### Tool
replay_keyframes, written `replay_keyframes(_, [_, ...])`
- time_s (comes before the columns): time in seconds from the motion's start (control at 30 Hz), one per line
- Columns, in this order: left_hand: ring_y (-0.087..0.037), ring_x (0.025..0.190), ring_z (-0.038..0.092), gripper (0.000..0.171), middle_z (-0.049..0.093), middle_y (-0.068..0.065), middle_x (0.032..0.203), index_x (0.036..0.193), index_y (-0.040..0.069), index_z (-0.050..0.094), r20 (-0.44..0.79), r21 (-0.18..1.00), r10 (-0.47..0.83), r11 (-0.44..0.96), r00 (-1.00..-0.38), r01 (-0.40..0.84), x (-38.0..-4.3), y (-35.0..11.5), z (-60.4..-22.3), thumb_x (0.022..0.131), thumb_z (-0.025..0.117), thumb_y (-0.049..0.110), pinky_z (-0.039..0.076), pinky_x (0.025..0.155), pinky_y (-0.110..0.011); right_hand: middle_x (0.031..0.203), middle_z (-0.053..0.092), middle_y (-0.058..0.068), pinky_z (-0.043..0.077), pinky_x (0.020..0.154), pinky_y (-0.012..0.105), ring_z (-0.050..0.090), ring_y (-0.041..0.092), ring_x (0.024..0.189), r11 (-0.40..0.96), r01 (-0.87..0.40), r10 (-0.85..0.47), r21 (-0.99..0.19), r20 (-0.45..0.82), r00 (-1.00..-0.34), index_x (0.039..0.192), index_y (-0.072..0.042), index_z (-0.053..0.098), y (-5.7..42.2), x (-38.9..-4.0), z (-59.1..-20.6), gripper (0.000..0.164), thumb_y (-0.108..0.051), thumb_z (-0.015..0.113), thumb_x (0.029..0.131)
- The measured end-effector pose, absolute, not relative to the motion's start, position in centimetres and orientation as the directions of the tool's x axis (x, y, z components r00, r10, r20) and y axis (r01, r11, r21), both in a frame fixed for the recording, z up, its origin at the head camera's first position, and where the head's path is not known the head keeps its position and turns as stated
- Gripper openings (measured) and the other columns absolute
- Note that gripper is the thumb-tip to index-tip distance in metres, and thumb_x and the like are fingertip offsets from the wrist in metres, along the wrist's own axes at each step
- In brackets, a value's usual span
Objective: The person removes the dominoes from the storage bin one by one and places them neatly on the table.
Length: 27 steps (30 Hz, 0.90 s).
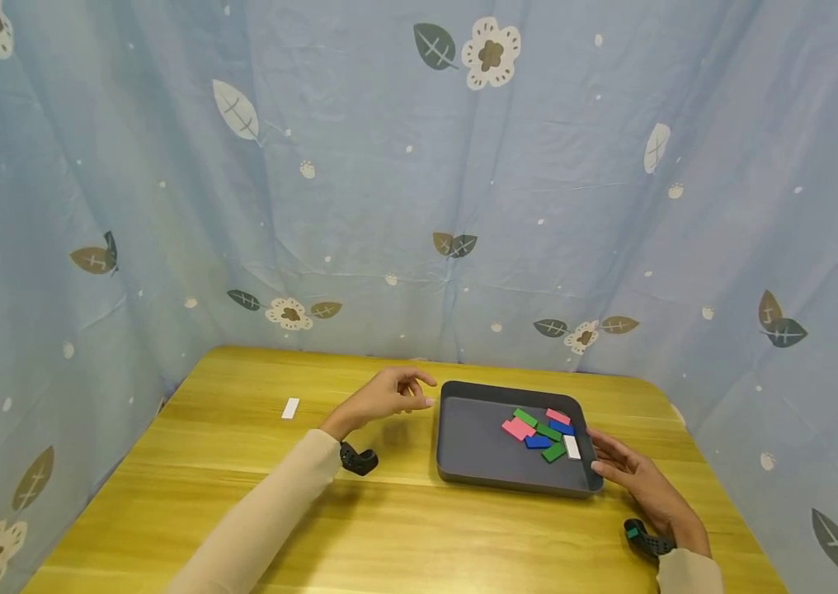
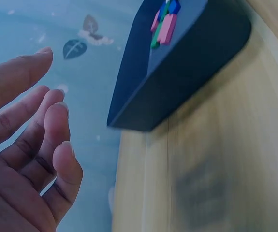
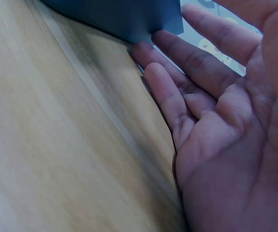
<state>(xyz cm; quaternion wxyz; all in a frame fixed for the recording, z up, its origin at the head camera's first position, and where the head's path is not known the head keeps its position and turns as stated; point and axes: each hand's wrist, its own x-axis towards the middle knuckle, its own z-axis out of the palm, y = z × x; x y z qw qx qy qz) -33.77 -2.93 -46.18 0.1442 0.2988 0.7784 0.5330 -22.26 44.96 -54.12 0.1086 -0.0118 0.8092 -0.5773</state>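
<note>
We saw the gray tray (image 1: pixel 474 441) flat on the wooden table (image 1: pixel 419 544), right of center, toward the far edge. Blocks lay bunched in its right half: 3 green blocks (image 1: pixel 554 452), 2 blue blocks (image 1: pixel 538 443), 1 white block (image 1: pixel 572 448) close to the right wall, plus pink blocks (image 1: pixel 557 417), 1 at the far side and a patch on the left of the bunch where we could not tell 1 piece from 2.

Right hand (image 1: pixel 634 477): at the tray's right wall, on the outer side, fingers relaxed and slightly bent, fingertips touching the wall, thumb by the rim nearer the person. Left hand (image 1: pixel 387 394): just left of the tray, apart from it and raised over the table, fingers loosely bent and a little spread, thumb clear of them; its shadow fell on the wood.

Further left, beyond the left wrist, we noted 1 loose white piece (image 1: pixel 290 408) flat on the table. Each wrist wore a black device, left (image 1: pixel 358 459) and right (image 1: pixel 645 540). Both arms had cream sleeves (image 1: pixel 263 511). Behind the table we logged a light blue curtain (image 1: pixel 360 190) with leaves and flowers printed on it.
</note>
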Motion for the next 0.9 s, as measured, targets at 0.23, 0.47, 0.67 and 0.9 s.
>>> replay_keyframes(0.23, [-0.056,0.088,0.057,0.032,0.068,-0.011,0.093,0.124,0.017,0.07,0.123,0.917,0.659,0.211,-0.742,0.339,-33.6,0.0,-46.1,0.094,0.079,0.026,0.051,0.077,-0.061,0.164,0.033,0.012,0.038,0.113,0.051,0.035,0.034,0.147,0.327,0.116,-0.139,-0.938,-0.17,-0.976,0.163,-0.025,0.032,44.8,-22.2,-54.0,0.069,-0.034,0.065,0.103])
replay_keyframes(0.47, [-0.025,0.082,0.063,0.034,0.069,-0.005,0.093,0.125,0.017,0.07,0.126,0.906,0.67,0.223,-0.731,0.361,-33.5,2.6,-46.4,0.094,0.078,0.027,0.052,0.072,-0.036,0.164,0.033,0.014,0.039,0.113,0.051,0.032,0.039,0.148,0.324,0.117,-0.134,-0.939,-0.168,-0.976,0.163,-0.024,0.031,44.9,-22.2,-53.9,0.07,-0.034,0.066,0.103])
replay_keyframes(0.67, [-0.019,0.077,0.062,0.035,0.068,-0.004,0.093,0.126,0.014,0.069,0.118,0.894,0.696,0.236,-0.708,0.38,-32.8,5.0,-46.6,0.095,0.078,0.027,0.053,0.069,-0.033,0.164,0.033,0.014,0.037,0.113,0.053,0.031,0.04,0.148,0.323,0.118,-0.129,-0.939,-0.167,-0.977,0.163,-0.024,0.032,44.9,-22.2,-53.9,0.071,-0.034,0.066,0.102])
replay_keyframes(0.9, [-0.041,0.087,0.064,0.032,0.067,-0.005,0.093,0.125,0.015,0.068,0.105,0.903,0.718,0.221,-0.688,0.368,-32.4,7.1,-46.8,0.096,0.077,0.025,0.055,0.08,-0.053,0.163,0.033,0.015,0.037,0.113,0.054,0.032,0.04,0.148,0.315,0.123,-0.126,-0.941,-0.17,-0.977,0.163,-0.023,0.031,44.8,-22.3,-54.0,0.072,-0.034,0.067,0.102])
